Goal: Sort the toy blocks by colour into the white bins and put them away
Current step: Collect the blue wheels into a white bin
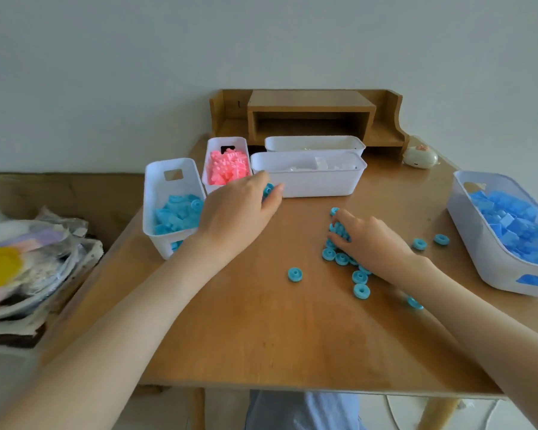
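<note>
Head view: left hand (pixel 239 209) pinches 1 blue ring (pixel 267 190); right hand (pixel 373 243) fingers (pixel 347 217) curl round the ring pile (pixel 329 253) on the surface (pixel 261 321).

Cyan ring blocks (pixel 360 277) scattered mid-table

Single head view, close, looking forward and down onto table (pixel 261 336)

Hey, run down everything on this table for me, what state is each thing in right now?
left hand: pinching a light blue ring
right hand: fingers curled round rings in the ring pile
light blue bin: partly filled
pink bin: well filled
front white bin: some white pieces inside
rear white bin: contents unclear
blue bin: nearly full
</note>
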A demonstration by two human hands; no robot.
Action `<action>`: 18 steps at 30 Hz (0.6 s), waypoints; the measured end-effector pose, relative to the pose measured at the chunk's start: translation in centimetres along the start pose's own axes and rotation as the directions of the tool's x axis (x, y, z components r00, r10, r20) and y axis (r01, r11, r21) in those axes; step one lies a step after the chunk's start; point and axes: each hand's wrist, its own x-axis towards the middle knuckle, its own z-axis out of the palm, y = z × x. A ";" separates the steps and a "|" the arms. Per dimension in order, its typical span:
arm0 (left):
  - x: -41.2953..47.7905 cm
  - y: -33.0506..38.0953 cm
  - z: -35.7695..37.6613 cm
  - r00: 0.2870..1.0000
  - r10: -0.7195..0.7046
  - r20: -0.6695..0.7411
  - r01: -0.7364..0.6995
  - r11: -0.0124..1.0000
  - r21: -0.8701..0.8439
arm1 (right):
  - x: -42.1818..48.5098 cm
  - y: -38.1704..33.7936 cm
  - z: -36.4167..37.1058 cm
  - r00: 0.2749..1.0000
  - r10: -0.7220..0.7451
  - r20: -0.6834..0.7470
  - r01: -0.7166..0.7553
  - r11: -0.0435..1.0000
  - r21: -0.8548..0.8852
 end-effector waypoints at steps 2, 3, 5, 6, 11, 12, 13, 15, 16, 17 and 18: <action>0.7 -2.7 -1.0 0.995 -0.098 -0.006 0.098 0.994 0.042 | 0.5 -0.5 -0.2 1.000 -0.002 0.017 0.002 1.000 0.031; 1.0 -4.5 -1.7 0.987 -0.161 0.008 0.160 0.985 0.067 | 1.1 -1.2 -0.4 1.000 -0.012 0.017 0.011 0.999 0.048; 1.4 -7.2 -2.3 0.959 -0.275 0.068 0.266 0.958 0.110 | 1.8 -2.0 -1.0 1.000 -0.005 0.008 0.004 0.997 0.072; 1.5 -8.4 -2.5 0.943 -0.319 0.092 0.305 0.942 0.139 | 2.2 -2.6 -1.4 1.000 -0.001 -0.002 0.001 0.995 0.096; 2.0 -11.6 -1.9 0.810 -0.414 0.416 0.367 0.910 0.191 | 5.0 -8.1 -3.8 0.993 -0.037 -0.112 0.075 0.932 0.354; 2.1 -11.6 -1.7 0.788 -0.420 0.450 0.392 0.906 0.159 | 5.6 -9.5 -4.0 0.988 -0.064 -0.141 0.115 0.913 0.392; 2.2 -11.9 -1.5 0.779 -0.430 0.457 0.413 0.900 0.143 | 6.3 -11.1 -4.2 0.980 -0.093 -0.178 0.161 0.892 0.423; 2.3 -12.0 -1.1 0.800 -0.427 0.422 0.427 0.899 0.100 | 7.3 -14.2 -4.6 0.961 -0.119 -0.249 0.230 0.843 0.487; 2.3 -12.1 -1.0 0.819 -0.426 0.384 0.439 0.897 0.059 | 7.8 -15.6 -4.6 0.953 -0.119 -0.278 0.254 0.814 0.522; 2.2 -12.4 -1.1 0.831 -0.435 0.345 0.470 0.883 -0.018 | 8.3 -17.1 -4.5 0.946 -0.117 -0.302 0.274 0.787 0.552; 2.0 -12.2 -1.4 0.837 -0.444 0.321 0.499 0.860 -0.112 | 8.6 -18.4 -4.5 0.940 -0.112 -0.323 0.286 0.777 0.561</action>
